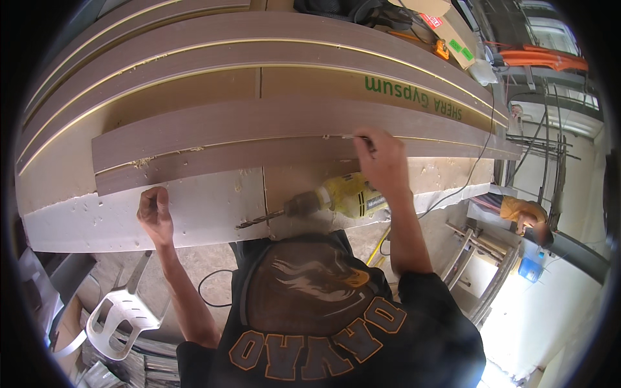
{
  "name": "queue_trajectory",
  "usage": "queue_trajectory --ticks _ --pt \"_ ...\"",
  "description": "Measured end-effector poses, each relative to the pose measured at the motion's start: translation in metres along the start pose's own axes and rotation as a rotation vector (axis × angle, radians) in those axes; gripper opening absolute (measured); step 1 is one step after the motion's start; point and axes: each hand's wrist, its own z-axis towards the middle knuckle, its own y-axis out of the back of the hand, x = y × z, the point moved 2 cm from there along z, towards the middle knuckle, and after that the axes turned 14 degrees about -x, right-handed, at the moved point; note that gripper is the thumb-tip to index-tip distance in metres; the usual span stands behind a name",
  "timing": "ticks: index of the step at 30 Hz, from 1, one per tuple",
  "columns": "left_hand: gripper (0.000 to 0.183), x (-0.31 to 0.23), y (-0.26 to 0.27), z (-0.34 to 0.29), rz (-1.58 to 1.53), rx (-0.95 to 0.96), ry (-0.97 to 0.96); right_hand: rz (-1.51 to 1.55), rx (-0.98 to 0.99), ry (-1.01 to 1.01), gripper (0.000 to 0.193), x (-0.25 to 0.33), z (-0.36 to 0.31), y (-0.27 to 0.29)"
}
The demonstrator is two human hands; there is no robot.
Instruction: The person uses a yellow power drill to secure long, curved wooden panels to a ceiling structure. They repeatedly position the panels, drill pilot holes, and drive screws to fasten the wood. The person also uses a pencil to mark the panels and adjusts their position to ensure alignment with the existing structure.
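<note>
1. Grooved brown board (284, 121): lies lengthwise across the work surface, in front of the person; a pale line runs along it, and wood shavings (141, 163) gather near its left end.
2. Right hand (383, 160): poised at the pale line, right of the board's middle, with thumb and fingers drawn toward one another; blur prevents telling whether they are clamped on a small object.
3. Left hand (155, 215): over the white sheet (207, 216), just beyond the board's near edge, fingers curled toward the thumb; whether anything lies within cannot be told.
4. Yellow drill (349, 196): on its side between the two forearms, partly covered by the right hand, its long bit (262, 220) directed left.
5. Further brown boards (194, 59): beyond the first, roughly parallel to it.
6. White plastic chair (123, 313): at lower left, below the work surface.
</note>
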Motion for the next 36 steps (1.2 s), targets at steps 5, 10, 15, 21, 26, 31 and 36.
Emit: queue_trajectory --ticks 5,10,15,21,26,31,36 --pt "0.016 -0.146 -0.079 -0.018 -0.141 0.475 -0.338 0.391 -0.002 -0.663 0.016 -0.030 -0.019 0.036" --pt "0.024 -0.166 -0.175 -0.047 0.196 0.676 -0.804 0.535 -0.039 -0.672 0.016 -0.026 -0.046 0.054" --pt "0.028 -0.167 -0.196 -0.063 0.298 0.674 -0.941 0.600 -0.080 -0.712 0.013 -0.021 -0.072 0.068" --pt "0.035 -0.171 -0.199 -0.069 0.287 0.680 -0.967 0.835 -0.044 -0.761 0.015 -0.019 -0.084 0.068" --pt "0.036 -0.162 -0.166 -0.045 0.100 0.742 -0.776 0.781 0.007 -0.654 0.011 -0.006 -0.073 0.053" --pt "0.020 -0.119 -0.082 0.006 0.024 0.479 -0.503 0.147 0.034 -0.230 0.016 0.019 -0.044 0.026" --pt "0.011 -0.017 0.007 0.040 0.294 0.027 -0.365 0.012 -0.032 -0.275 0.012 0.018 -0.035 -0.014"
